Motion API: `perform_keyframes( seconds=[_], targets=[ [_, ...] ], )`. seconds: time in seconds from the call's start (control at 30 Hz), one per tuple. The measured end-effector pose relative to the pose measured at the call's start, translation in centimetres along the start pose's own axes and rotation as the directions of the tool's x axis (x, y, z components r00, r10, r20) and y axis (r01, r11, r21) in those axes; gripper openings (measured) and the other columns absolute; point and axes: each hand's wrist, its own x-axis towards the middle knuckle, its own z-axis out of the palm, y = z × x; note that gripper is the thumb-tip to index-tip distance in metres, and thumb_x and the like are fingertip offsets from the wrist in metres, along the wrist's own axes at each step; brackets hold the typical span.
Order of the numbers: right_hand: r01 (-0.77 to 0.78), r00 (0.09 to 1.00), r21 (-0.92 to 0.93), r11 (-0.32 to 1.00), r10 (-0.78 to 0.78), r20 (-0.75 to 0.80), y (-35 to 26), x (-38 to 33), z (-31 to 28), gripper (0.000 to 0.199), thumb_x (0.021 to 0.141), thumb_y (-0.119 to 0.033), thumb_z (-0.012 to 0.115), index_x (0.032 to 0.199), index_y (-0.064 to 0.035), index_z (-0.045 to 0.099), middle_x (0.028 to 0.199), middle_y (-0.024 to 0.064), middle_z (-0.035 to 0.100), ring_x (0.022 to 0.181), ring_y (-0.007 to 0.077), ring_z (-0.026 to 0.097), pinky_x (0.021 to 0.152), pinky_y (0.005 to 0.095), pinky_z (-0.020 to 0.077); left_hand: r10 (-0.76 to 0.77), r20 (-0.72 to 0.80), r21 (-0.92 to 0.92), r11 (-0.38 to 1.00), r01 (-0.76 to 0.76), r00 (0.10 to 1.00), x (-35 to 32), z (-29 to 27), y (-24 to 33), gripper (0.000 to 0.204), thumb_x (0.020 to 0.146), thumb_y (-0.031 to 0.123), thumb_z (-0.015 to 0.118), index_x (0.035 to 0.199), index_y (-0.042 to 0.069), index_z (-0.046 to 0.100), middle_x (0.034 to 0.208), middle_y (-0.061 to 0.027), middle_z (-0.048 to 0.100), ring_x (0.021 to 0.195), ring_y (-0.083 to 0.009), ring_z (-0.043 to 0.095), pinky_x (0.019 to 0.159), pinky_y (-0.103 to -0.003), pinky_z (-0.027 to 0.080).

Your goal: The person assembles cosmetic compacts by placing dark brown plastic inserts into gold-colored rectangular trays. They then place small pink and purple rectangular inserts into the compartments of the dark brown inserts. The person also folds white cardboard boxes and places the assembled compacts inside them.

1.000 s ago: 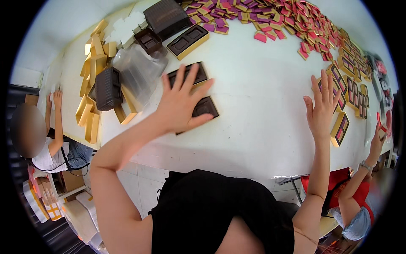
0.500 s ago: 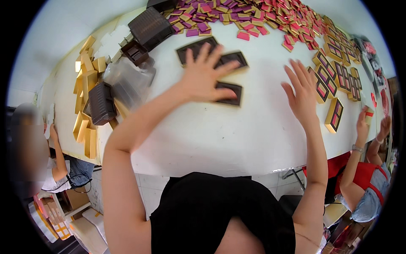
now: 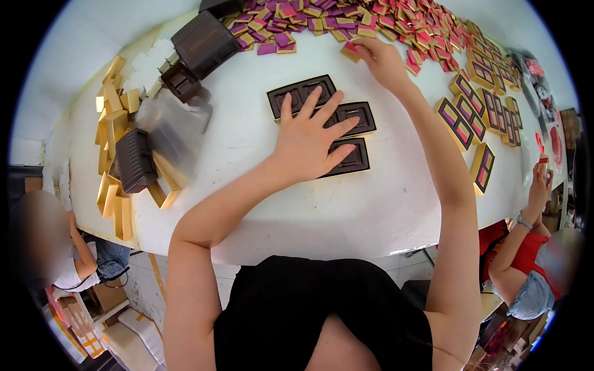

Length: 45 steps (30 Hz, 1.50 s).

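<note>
Pinching a pink-and-gold piece [image 3: 349, 52], the right hand [image 3: 385, 65] has three dark-trayed boxes [image 3: 364, 114] bodyward and left of its grip, long axes roughly sideways, under the wide-splayed left hand [image 3: 304, 143].

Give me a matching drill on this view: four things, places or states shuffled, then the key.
1 Left hand
2 Right hand
3 Gold cartons
4 Pile of small pieces

A Heaped along the far side of the table
B Spread over boxes with dark trays
C Jumbled on the table's left
D Touching a red and gold piece

Pairs: 1B, 2D, 3C, 4A
</note>
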Motion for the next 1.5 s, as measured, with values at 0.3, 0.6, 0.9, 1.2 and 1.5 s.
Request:
perform_keyframes(
  seconds=[0.3, 0.6, 0.9, 1.2, 1.5],
  targets=[
    [-0.458, 0.852, 0.239, 0.856, 0.347, 0.392, -8.2, -6.2, -6.0, 0.021, 0.1, -0.008, 0.053, 0.115, -0.0015, 0.067, 0.085, -0.0012, 0.063, 0.069, 0.0055, 0.059, 0.061, 0.0211, 0.0495, -0.01, -0.006, -0.077, 0.997, 0.01, 1.0, 0.1, 0.0, -0.3, 0.079, 0.09, 0.051, 0.062, 0.146, -0.001, 0.042, 0.155, -0.0131, 0.039, 0.143, -0.0396, 0.033, 0.111, -0.064, 0.019],
    [-0.602, 0.798, 0.336, 0.724, 0.534, 0.281, -12.5, -9.5, -5.4, 0.022, 0.093, -0.005, 0.06, 0.114, 0.0035, 0.064, 0.075, 0.0088, 0.068, 0.06, 0.0125, 0.066, 0.054, 0.0259, 0.0557, -0.006, -0.042, -0.053, 0.999, 0.004, 0.999, 0.0, 0.3, -0.2, 0.079, 0.088, 0.053, 0.063, 0.142, -0.002, 0.047, 0.154, -0.014, 0.04, 0.142, -0.0397, 0.034, 0.11, -0.068, 0.02],
    [-0.235, 0.972, 0.023, 0.972, 0.236, -0.018, -12.0, -10.8, -4.3, 0.019, 0.09, -0.017, 0.073, 0.094, 0.0011, 0.067, 0.078, 0.0072, 0.068, 0.058, 0.0164, 0.062, 0.053, 0.0289, 0.0501, -0.015, -0.008, -0.09, 0.996, 0.014, 1.0, 0.1, 0.2, -0.2, 0.084, 0.089, 0.05, 0.064, 0.15, 0.0, 0.036, 0.157, -0.0127, 0.036, 0.145, -0.0393, 0.03, 0.112, -0.067, 0.017],
    [0.129, 0.954, -0.302, 0.945, -0.035, 0.297, -13.3, -14.5, -3.2, 0.087, 0.087, -0.064, 0.054, 0.146, -0.0007, 0.044, 0.156, 0.0146, 0.037, 0.147, 0.0315, 0.032, 0.118, 0.0612, 0.0197, -0.024, 0.022, -0.106, 0.994, 0.026, 0.999, 0.2, 0.1, 0.1, 0.083, 0.087, 0.048, 0.066, 0.148, -0.002, 0.038, 0.158, -0.0134, 0.035, 0.145, -0.0402, 0.029, 0.111, -0.066, 0.017],
    [0.019, 0.993, -0.192, 0.981, -0.042, -0.113, -0.9, -2.3, -3.5, 0.031, 0.088, -0.016, 0.07, 0.118, -0.0068, 0.067, 0.11, 0.0163, 0.07, 0.1, 0.0349, 0.064, 0.084, 0.0433, 0.0516, 0.041, -0.014, -0.059, 0.997, -0.042, 0.999, 0.3, -0.1, 0.2, 0.062, 0.09, 0.051, 0.062, 0.146, 0.029, 0.049, 0.157, -0.0146, 0.035, 0.142, -0.0439, 0.031, 0.107, -0.07, 0.021]
  ],
)
